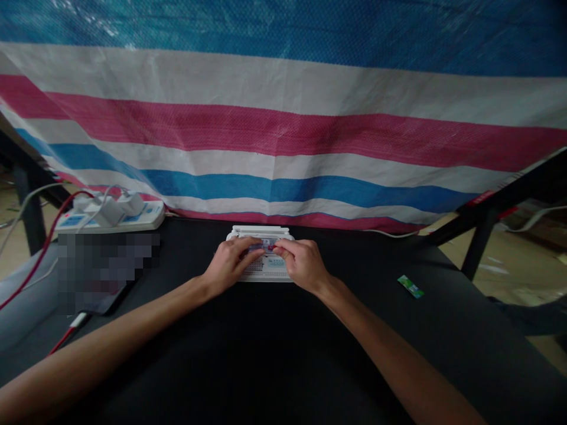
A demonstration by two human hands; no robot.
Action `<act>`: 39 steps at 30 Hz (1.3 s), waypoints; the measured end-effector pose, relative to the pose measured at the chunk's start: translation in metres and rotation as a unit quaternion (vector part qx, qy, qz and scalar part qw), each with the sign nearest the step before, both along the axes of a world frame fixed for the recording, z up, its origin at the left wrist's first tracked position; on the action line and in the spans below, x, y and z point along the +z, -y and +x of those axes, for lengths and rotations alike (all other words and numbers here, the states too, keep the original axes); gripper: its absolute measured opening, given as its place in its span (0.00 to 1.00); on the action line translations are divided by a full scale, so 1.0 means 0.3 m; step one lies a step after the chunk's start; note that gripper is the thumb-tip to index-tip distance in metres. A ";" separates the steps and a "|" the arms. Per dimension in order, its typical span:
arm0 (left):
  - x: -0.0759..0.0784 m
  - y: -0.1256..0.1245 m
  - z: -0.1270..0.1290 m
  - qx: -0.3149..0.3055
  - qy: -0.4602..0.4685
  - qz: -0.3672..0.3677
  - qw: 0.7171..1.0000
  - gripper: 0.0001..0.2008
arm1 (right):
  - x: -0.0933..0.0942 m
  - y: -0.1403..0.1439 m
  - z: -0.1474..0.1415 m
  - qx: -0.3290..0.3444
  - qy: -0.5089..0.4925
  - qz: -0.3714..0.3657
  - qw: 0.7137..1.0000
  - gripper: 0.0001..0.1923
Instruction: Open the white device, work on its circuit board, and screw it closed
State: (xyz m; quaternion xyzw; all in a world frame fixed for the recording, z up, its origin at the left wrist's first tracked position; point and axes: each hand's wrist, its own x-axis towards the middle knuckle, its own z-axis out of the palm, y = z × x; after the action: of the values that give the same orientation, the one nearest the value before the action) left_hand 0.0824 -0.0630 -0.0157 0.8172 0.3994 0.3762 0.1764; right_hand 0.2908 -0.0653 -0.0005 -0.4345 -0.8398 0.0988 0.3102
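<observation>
A white router-like device [278,274] lies flat on the black tabletop, showing rows of vent slots and a pale blue label. White bars, perhaps folded antennas, run along its far edge. Over its middle, a small bluish piece [267,242] with a reddish end sits between my hands; its exact kind is too small to tell. My left hand [233,262] has thumb and fingers closed at the piece's left side. My right hand [305,262] pinches its reddish end. The fingers hide part of the piece and of the device.
A white power strip [153,216] with chargers plugged in stands at the back left. Near it lies a dark, partly pixelated tablet-like device [119,289] with a red cable [62,340]. A small green packet [410,286] lies on the right. Striped sheeting [283,130] hangs behind the table.
</observation>
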 end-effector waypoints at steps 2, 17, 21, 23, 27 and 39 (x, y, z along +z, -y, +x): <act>0.005 -0.001 0.001 -0.002 0.001 -0.006 1.000 0.15 | -0.003 -0.002 0.000 0.003 -0.009 0.000 1.000 0.12; 0.018 -0.024 -0.005 -0.070 -0.016 -0.027 0.997 0.14 | 0.020 -0.023 0.028 0.067 0.021 -0.001 0.998 0.11; 0.020 -0.031 -0.002 -0.074 -0.028 -0.061 0.995 0.14 | 0.025 -0.029 0.024 0.059 0.045 -0.043 0.996 0.11; 0.019 -0.029 0.003 -0.073 -0.030 -0.078 0.994 0.14 | 0.028 -0.034 0.025 0.058 0.058 -0.063 0.995 0.11; 0.028 -0.020 0.007 -0.067 -0.023 -0.105 0.992 0.14 | 0.033 -0.041 0.028 0.057 0.069 -0.086 0.992 0.10; 0.002 -0.029 -0.004 -0.056 0.072 -0.156 0.984 0.12 | 0.033 -0.036 0.024 0.048 0.054 -0.097 0.993 0.09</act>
State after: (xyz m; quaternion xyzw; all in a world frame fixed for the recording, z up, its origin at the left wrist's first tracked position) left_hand 0.0810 -0.0543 -0.0150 0.7715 0.3929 0.3570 0.3506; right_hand 0.2979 -0.0546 0.0095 -0.4264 -0.8618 0.1709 0.2153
